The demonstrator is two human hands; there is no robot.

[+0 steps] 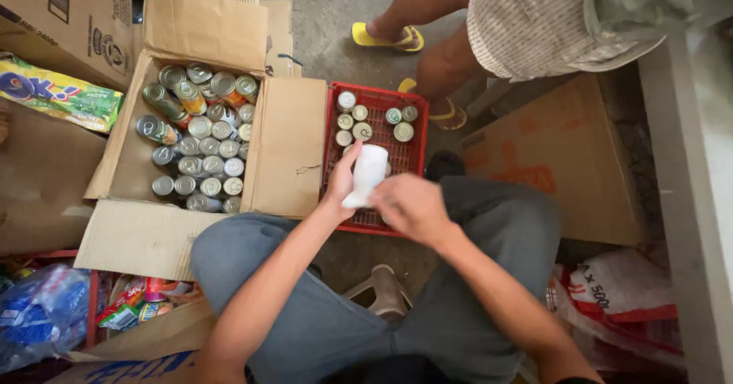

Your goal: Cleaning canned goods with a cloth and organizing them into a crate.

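My left hand [341,180] grips a white cylindrical object [367,173], blurred by motion, over the near part of a red plastic crate [412,155]. My right hand [411,205] hovers just right of the white object, fingers curled, touching or nearly touching its lower end. Several small tin cans [359,121] stand upright at the far end of the crate. An open cardboard box [130,162] to the left holds several more cans [200,136], some upright, some lying on their sides.
Another person's legs in yellow sandals [385,40] stand beyond the crate. A flat cardboard box [565,155] lies to the right, plastic bags [618,292] at lower right, snack packets [53,94] and bags at left. My knees in grey trousers [489,224] flank a stool.
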